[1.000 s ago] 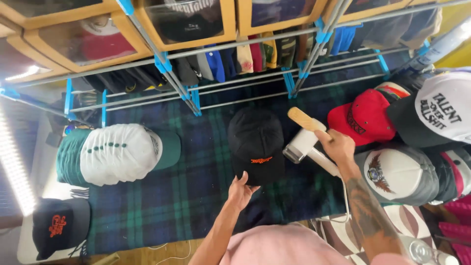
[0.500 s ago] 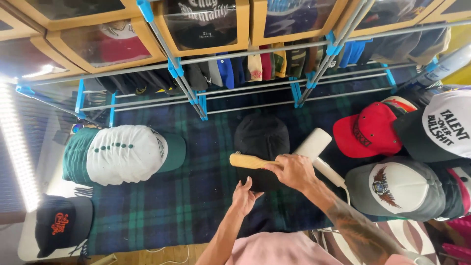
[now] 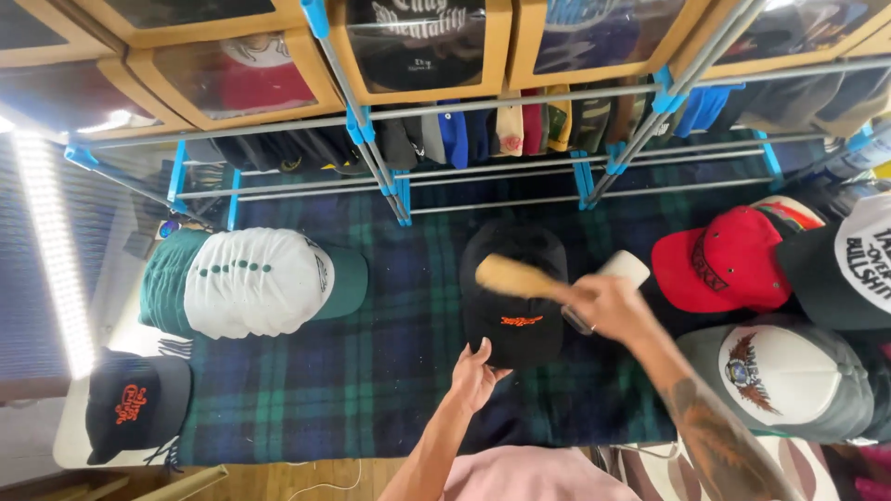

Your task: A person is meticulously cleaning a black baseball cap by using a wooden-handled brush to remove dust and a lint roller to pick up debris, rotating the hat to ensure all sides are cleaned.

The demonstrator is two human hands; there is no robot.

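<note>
- Since a moment ago our right hand (image 3: 608,306) has kept its closed grip on the wooden brush (image 3: 515,277), now over the black cap (image 3: 512,297).
- Our left hand (image 3: 475,376), fingers open, touches that cap's brim on the plaid blanket (image 3: 390,371).
- Beside it lies a white roller (image 3: 624,271).

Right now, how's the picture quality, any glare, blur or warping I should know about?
Head view: a bright light strip on the left edge blows out to white; the clear fronts of the wooden boxes carry soft reflections; the rack's metal rails bow from wide-angle distortion; the right hand and its wooden brush look slightly soft over the black cap; the left hand is sharper.
</note>
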